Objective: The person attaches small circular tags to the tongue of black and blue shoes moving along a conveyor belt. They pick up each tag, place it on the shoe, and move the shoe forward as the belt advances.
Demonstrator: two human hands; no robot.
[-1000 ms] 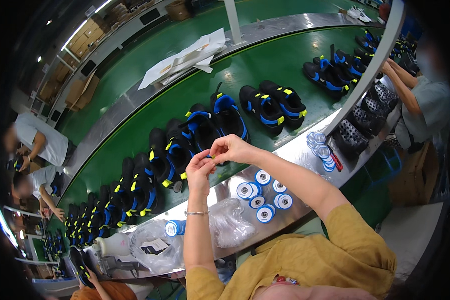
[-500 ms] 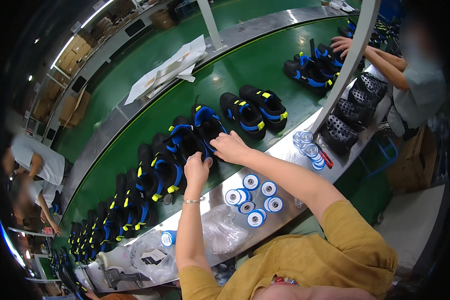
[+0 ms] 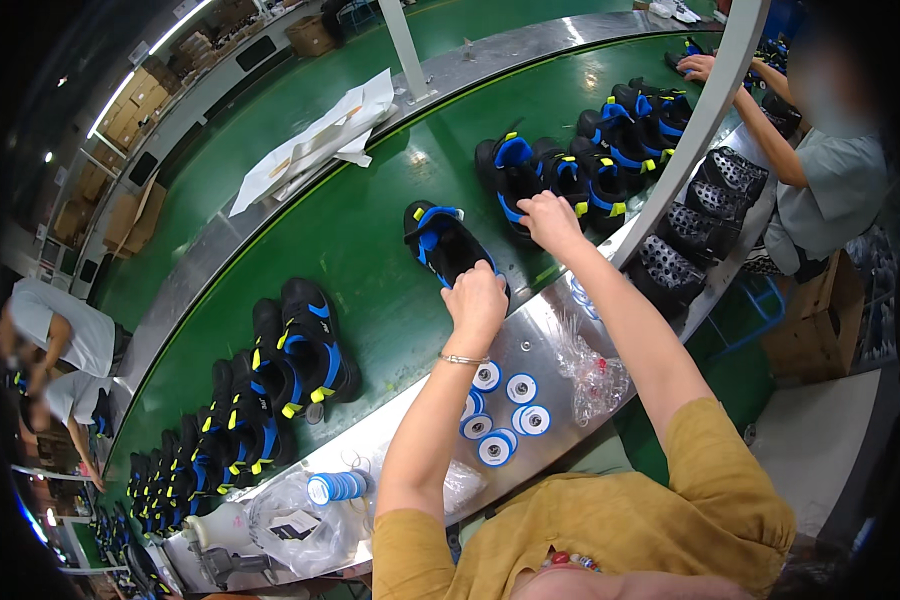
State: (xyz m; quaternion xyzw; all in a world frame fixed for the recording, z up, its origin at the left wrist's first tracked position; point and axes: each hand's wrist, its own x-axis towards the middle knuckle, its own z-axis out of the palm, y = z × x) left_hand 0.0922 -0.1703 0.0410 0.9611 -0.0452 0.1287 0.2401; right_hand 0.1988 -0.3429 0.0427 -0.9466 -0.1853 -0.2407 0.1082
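Note:
My left hand (image 3: 477,300) is closed on the heel of a black-and-blue shoe (image 3: 438,222); the shoe's tongue is folded open. My right hand (image 3: 553,224) is bent over the heel of a second black-and-blue shoe (image 3: 513,158), farther right, and its fingers are closed on that edge. Both shoes lie on the green belt (image 3: 375,260), toes pointing away from me, with a gap between them. Round white discs with blue rims (image 3: 497,448) lie on the metal ledge below my left hand.
Several finished-looking shoes (image 3: 315,340) line the belt at left; more shoes (image 3: 625,130) stand at right. A stack of discs (image 3: 337,487), plastic bags (image 3: 305,530) and crumpled clear plastic (image 3: 590,380) lie on the ledge. A grey post (image 3: 705,140) rises beside a co-worker's arm (image 3: 770,130).
Both hands have moved right with the two shoes, which now lie apart instead of side by side. The other shoes at right sit farther along the belt. A gap has opened left of my hands.

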